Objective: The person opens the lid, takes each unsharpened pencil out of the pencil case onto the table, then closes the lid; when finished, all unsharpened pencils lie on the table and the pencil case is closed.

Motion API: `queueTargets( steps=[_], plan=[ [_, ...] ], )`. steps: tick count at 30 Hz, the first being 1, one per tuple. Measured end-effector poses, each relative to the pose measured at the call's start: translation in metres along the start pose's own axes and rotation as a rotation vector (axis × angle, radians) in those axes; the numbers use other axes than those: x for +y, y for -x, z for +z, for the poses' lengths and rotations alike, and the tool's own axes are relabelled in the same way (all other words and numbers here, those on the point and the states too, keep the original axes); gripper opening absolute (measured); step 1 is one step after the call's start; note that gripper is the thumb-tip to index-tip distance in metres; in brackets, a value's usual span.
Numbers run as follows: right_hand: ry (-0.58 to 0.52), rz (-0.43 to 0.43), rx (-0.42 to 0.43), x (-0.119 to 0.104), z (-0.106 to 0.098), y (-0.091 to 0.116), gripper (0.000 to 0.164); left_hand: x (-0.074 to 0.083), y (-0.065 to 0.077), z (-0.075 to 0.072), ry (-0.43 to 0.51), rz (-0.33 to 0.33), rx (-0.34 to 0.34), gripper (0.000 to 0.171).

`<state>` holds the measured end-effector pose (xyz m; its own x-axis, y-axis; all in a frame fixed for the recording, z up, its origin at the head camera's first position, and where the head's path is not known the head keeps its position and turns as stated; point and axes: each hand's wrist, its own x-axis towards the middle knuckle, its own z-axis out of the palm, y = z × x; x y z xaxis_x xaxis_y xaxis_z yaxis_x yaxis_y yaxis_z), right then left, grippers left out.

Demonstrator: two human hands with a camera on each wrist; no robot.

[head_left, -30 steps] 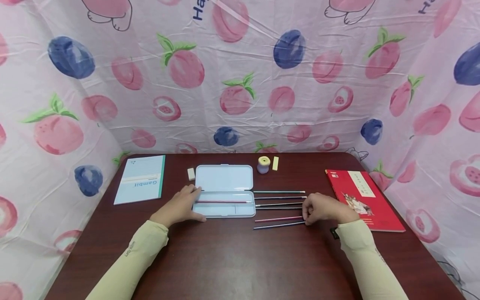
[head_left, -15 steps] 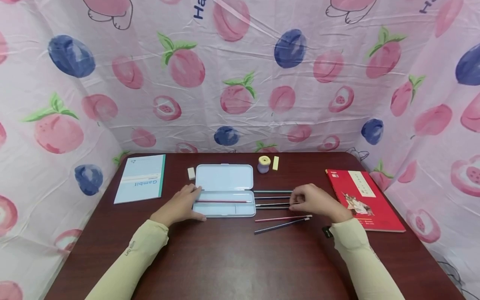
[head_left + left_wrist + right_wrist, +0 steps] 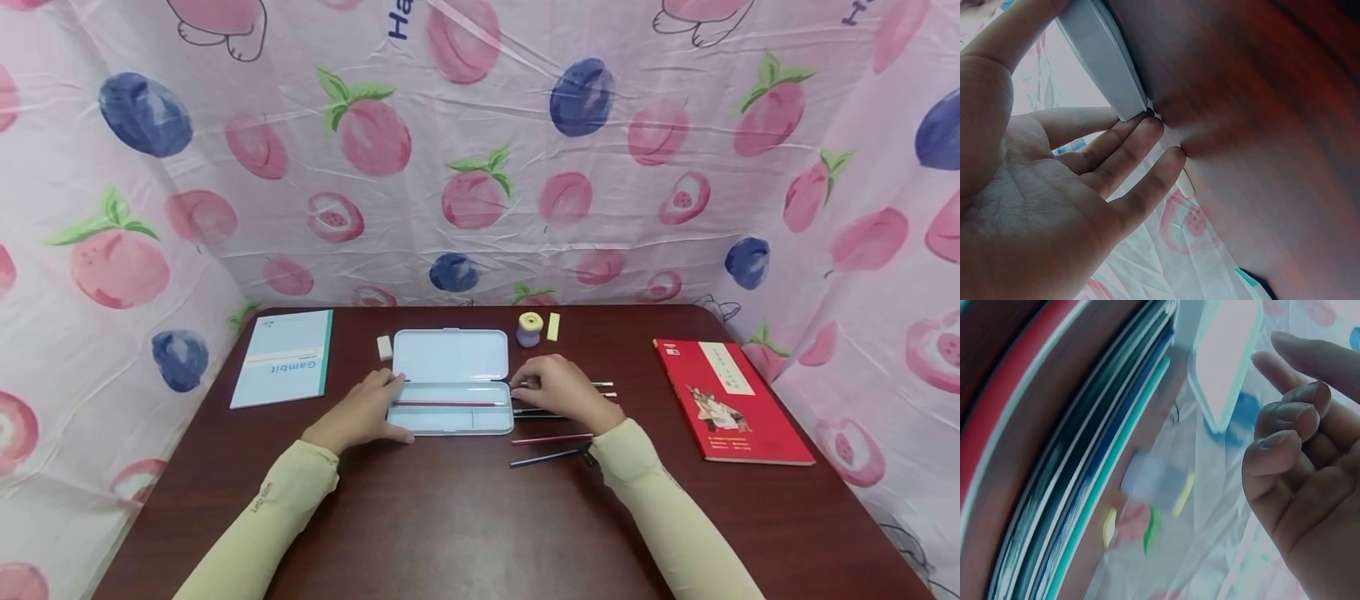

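A light-blue pencil case (image 3: 450,354) lies open on the table, with a red pencil (image 3: 442,404) in its rear compartment. My left hand (image 3: 360,410) grips the case's left end, thumb at the front edge and fingers at the hinge side; the left wrist view shows the fingertips against the case end (image 3: 1107,69). My right hand (image 3: 562,387) hovers over the left ends of several pencils just right of the case. Nothing shows between its fingers (image 3: 1282,453) in the right wrist view. A teal pencil (image 3: 1110,469) is outermost in that row. A red pencil (image 3: 551,439) and a dark-blue pencil (image 3: 547,458) lie nearer me.
Behind the case are a white eraser (image 3: 385,347), a small purple pot with a yellow top (image 3: 529,330) and a yellow strip (image 3: 553,327). A blue notebook (image 3: 283,358) lies far left, a red book (image 3: 727,400) on the right. A fruit-print curtain (image 3: 480,250) encloses the table.
My right hand has left the right end of the dark-blue pencil, which turned slightly, and has moved left along the pencils to the case's right end. The left hand stays put.
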<state>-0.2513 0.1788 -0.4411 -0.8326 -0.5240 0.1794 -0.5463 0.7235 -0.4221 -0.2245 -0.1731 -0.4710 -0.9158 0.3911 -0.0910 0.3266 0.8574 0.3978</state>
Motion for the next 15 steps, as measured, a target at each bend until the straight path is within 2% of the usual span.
queueTargets(
  steps=[7, 15],
  plan=[
    [0.075, -0.009, -0.077, -0.011, 0.021, -0.019, 0.008, 0.001, 0.0, 0.0, 0.0, -0.006, -0.002, 0.106],
    [0.066, 0.042, -0.129, -0.011, 0.03, -0.03, 0.004, 0.002, 0.001, -0.001, 0.001, -0.01, -0.001, 0.106]
  ],
)
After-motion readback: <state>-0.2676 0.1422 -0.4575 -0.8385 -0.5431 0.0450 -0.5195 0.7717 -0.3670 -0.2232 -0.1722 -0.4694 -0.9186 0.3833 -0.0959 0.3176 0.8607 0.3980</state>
